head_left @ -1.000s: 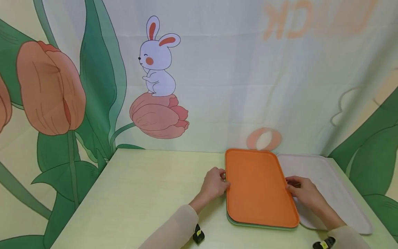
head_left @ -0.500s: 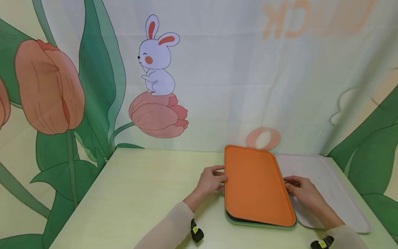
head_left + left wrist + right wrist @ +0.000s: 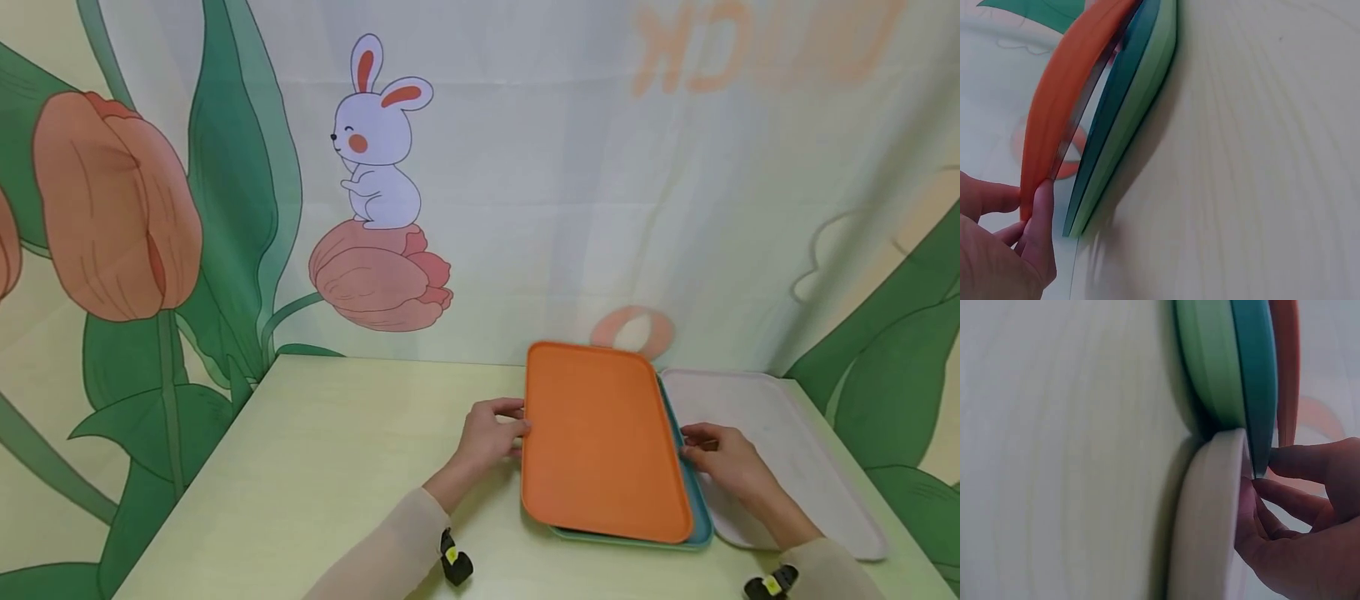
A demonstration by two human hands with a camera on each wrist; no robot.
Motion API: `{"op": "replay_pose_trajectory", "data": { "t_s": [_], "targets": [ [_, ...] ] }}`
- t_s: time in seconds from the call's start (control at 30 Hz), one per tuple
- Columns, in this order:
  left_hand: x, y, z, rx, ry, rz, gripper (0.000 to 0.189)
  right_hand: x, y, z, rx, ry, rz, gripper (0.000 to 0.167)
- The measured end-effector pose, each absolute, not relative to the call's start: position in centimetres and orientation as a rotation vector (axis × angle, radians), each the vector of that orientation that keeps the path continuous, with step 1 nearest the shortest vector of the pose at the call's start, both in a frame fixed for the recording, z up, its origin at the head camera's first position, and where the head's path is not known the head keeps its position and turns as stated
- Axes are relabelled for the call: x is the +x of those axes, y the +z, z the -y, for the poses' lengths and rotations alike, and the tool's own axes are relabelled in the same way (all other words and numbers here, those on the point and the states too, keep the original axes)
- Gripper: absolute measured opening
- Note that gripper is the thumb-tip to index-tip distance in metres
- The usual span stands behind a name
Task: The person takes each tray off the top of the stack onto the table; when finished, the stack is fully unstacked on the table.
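An orange tray (image 3: 603, 442) is raised off the stack beneath it and shifted left. My left hand (image 3: 486, 437) pinches its left edge, thumb on the upper side and fingers under it in the left wrist view. Below lie a teal tray (image 3: 698, 510) and a light green tray (image 3: 1141, 87), one on the other and mostly covered by the orange one in the head view. My right hand (image 3: 727, 462) pinches the teal tray's right edge, with the thumb (image 3: 1300, 461) on top and fingers underneath.
A pale grey-white tray (image 3: 806, 462) lies at the right of the table, partly under my right hand and forearm. The pale yellow table (image 3: 337, 450) extends to the left. Behind it hangs a printed curtain (image 3: 510, 183) with a rabbit and tulips.
The orange tray has come up off the teal tray and slid left with my left hand, exposing a teal strip at the right. My right hand stays nearly in place.
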State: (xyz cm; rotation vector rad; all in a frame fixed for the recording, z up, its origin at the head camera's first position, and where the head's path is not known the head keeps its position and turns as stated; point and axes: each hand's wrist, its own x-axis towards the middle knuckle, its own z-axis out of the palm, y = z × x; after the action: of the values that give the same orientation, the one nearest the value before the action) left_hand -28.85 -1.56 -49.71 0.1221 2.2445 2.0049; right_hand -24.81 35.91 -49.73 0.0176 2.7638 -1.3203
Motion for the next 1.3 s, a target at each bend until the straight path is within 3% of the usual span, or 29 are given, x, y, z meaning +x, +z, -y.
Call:
{"op": "replay_pose_trajectory", "data": {
  "t_s": [0.9,1.3],
  "targets": [
    [-29.4,-49.1,17.4,-0.141,1.79,-2.338,0.039,-25.0,-49.7,-36.1,0.008,-1.226,-2.788,0.048],
    [-29.2,-49.4,19.7,-0.131,1.734,-2.375,0.04,-24.7,-49.4,-36.0,-0.011,-1.222,-2.765,0.049]
  ]
}}
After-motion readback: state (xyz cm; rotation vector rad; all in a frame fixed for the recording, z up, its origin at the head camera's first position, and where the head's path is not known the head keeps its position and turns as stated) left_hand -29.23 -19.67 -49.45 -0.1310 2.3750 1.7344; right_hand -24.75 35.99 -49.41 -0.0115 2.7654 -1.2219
